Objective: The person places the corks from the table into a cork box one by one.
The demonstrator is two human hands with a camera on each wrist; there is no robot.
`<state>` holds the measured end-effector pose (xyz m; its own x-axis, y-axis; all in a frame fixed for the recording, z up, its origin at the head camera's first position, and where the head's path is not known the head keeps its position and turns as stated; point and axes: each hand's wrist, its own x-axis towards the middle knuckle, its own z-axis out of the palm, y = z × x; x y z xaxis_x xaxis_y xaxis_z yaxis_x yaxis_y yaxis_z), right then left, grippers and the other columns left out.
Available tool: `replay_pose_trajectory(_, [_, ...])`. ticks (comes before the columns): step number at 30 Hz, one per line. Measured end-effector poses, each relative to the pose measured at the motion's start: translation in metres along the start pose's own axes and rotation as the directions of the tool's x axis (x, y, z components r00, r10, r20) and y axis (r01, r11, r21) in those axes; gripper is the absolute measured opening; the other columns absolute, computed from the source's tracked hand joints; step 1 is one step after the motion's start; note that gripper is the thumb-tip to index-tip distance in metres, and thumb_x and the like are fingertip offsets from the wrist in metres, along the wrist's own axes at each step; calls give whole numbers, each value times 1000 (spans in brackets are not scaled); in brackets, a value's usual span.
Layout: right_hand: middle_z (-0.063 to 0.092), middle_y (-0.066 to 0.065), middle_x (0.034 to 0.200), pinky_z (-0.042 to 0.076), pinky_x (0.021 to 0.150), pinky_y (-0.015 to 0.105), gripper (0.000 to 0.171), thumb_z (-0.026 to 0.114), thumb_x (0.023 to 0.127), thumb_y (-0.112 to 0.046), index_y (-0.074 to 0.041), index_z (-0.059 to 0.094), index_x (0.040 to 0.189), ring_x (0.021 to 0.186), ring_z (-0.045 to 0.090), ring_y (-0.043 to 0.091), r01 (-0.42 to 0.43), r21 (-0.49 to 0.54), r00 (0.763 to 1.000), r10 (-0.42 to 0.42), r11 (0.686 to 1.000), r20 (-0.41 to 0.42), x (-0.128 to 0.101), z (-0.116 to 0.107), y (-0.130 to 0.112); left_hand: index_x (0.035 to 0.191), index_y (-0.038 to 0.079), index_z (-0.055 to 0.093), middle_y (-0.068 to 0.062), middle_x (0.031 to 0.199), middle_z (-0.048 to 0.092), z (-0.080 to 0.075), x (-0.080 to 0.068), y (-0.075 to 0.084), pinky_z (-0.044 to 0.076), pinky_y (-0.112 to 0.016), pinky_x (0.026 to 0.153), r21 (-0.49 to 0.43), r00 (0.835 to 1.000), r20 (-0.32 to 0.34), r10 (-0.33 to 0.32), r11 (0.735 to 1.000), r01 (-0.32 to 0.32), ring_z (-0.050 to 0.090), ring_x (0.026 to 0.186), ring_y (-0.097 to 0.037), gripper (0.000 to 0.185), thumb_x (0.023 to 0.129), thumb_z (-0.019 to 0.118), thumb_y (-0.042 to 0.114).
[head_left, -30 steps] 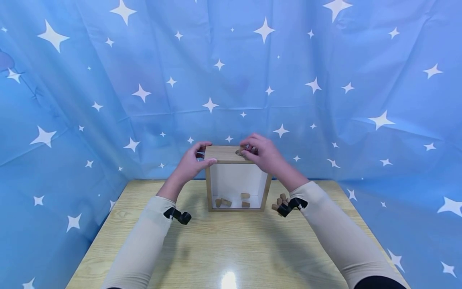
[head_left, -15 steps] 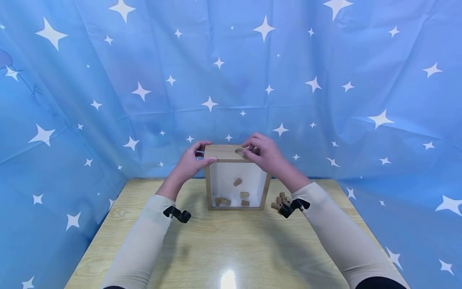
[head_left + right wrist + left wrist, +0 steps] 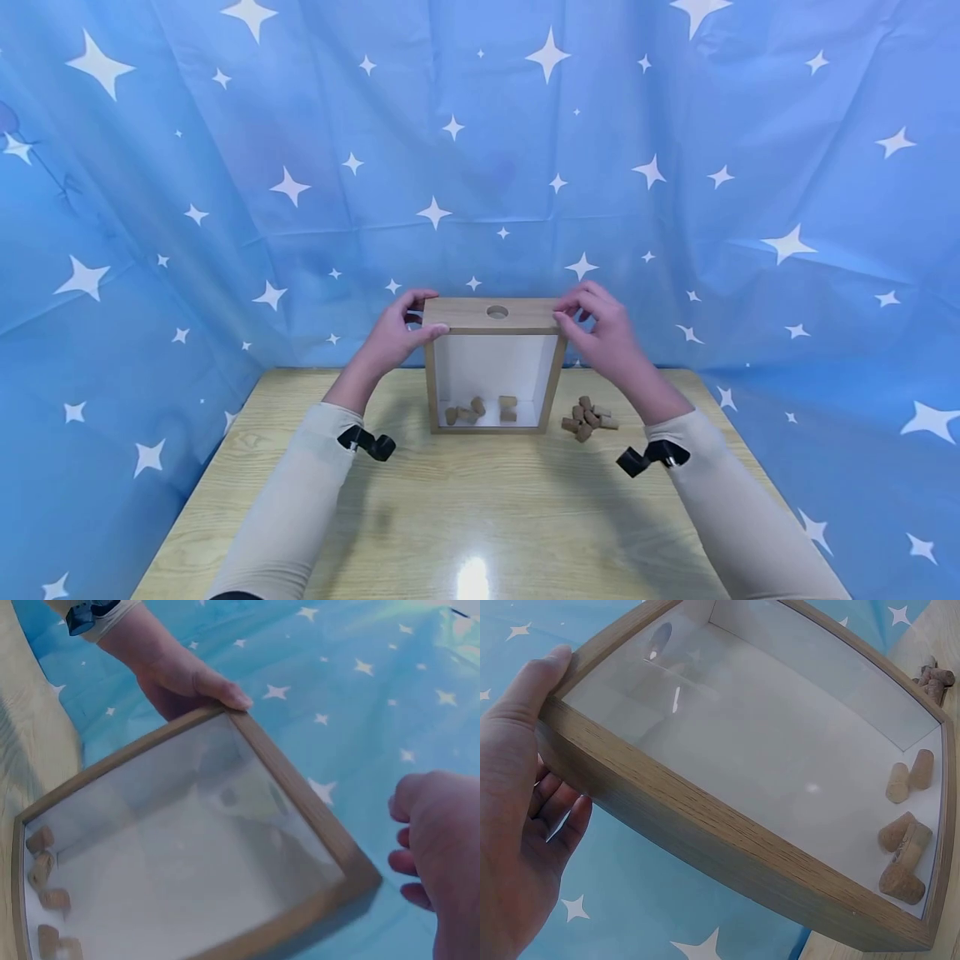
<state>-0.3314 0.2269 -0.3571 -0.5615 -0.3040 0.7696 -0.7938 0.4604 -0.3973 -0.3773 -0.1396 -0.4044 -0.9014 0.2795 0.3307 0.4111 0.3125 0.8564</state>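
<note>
Corks (image 3: 480, 409) lie in a small heap on the floor of the wooden shadow box (image 3: 492, 365), which stands upright on the tabletop (image 3: 480, 508) with its glass front toward us and a round hole (image 3: 497, 312) in its top board. We judge our left hand (image 3: 393, 337) steadies it: the thumb lies along the front top edge and the fingers (image 3: 559, 821) curl behind the upper left corner, gripping the frame. Our right hand (image 3: 609, 333) hovers just beside the upper right corner with loosely bent fingers, holding nothing; whether it touches the wood we cannot tell. More loose corks (image 3: 587, 417) wait on the tabletop right of the box. Half a second ago the right hand was over the hole and one cork was falling inside; now that cork rests with the others and the hand has moved off to the right.
</note>
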Motion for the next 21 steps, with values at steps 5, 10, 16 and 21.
replay_pose_trajectory(5, [69,7,101,51,77,23,10,77,99,7,-4,79,101,89,60,17,-69,-11,998,69,998,-4,-17,-14,12,156,20,58,-13,138,53,-1,0,1,55,-55,98,-4,1000,1,-7,1000,7,57,126,-37,71,97,86,49])
replay_pose_trajectory(10, [68,8,101,51,75,19,5,77,101,3,-2,78,104,87,60,15,-152,-51,988,153,987,20,-36,-21,22,156,16,58,-14,138,52,-1,0,0,54,-56,100,-6,1000,4,-1,1000,1,56,126,-38,72,98,86,47])
replay_pose_trajectory(16, [68,6,103,53,73,22,4,76,105,-3,-4,78,107,86,63,19,-265,-87,960,271,960,68,-61,-25,37,156,14,57,-14,137,53,0,-1,1,54,-56,99,-16,1000,6,-1,1000,1,56,125,-38,73,97,86,46])
replay_pose_trajectory(21, [68,5,106,55,75,25,7,75,107,-10,-6,78,112,90,65,20,-338,-154,928,356,929,114,-89,-26,55,156,13,57,-14,137,52,0,-1,2,54,-56,98,-17,1000,5,3,1000,-3,56,124,-38,74,97,86,47])
